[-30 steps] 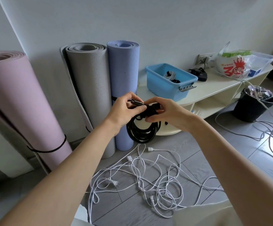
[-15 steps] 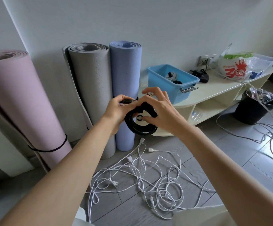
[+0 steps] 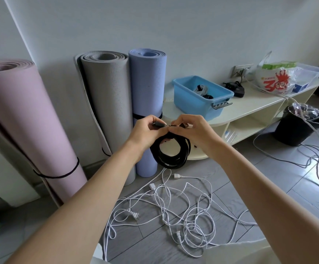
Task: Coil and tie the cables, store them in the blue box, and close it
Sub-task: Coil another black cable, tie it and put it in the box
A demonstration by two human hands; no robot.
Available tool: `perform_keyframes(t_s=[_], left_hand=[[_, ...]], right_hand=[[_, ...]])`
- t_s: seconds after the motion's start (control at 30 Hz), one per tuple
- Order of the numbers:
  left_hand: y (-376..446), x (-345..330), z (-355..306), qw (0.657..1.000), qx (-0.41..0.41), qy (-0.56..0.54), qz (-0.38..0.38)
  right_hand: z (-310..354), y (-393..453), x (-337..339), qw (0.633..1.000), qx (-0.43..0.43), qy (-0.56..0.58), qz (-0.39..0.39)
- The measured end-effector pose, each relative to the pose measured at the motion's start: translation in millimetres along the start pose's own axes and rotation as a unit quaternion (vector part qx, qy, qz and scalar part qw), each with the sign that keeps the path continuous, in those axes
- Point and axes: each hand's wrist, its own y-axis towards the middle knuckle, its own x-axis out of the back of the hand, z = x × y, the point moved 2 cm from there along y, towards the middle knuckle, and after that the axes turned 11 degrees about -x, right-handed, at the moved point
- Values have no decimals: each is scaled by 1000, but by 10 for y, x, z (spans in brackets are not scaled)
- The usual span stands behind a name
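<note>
Head view shows both hands raised just in front of the open blue plastic box (image 3: 193,100), which sits on a low cream shelf unit (image 3: 250,109). The left hand (image 3: 145,132) pinches one dark plug end of a coiled black rubber-sheathed cable (image 3: 172,155) between thumb and curled fingers; the right hand (image 3: 193,128) pinches the coil's top where the loops gather, fingers curled tight — its thumb is hidden behind the coil. The loops hang free below both hands, nearer the camera than the box.

The coil looks light but springy: its loops will likely fan apart the moment the pinch loosens, so the sound place to hold is that gathered top, with the free end wrapped around there. The sheath seems matte and grippy rather than slippery, and not fragile, though a sharp bend at the plug is best avoided.

Inside the box lies a bundled grey cable (image 3: 201,89) beside a small dark item. On the grey floor below and nearer than the box sprawls a tangle of thin white cables (image 3: 173,210) — soft, limp, prone to knotting, best taken by a plug end and drawn out loop by loop.
</note>
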Motion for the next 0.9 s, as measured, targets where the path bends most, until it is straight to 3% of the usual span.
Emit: perform_keyframes(t_s=[0.17, 0.3, 0.4, 0.67, 0.9], left_hand=[[21, -5, -46, 997, -23, 48, 53], [44, -108, -68, 983, -62, 158, 75], [38, -121, -50, 979, -63, 154, 119], [43, -123, -66, 978, -94, 153, 110], [67, -96, -45, 980, -92, 136, 110]], right_hand=[[-13, 13, 86, 992, -74, 90, 41], [-80, 28, 164, 960, -183, 179, 112], [-150, 25, 203, 932, -237, 234, 142], [-138, -4, 101, 894, -279, 323, 136], [-156, 41, 39, 904, -245, 341, 84]])
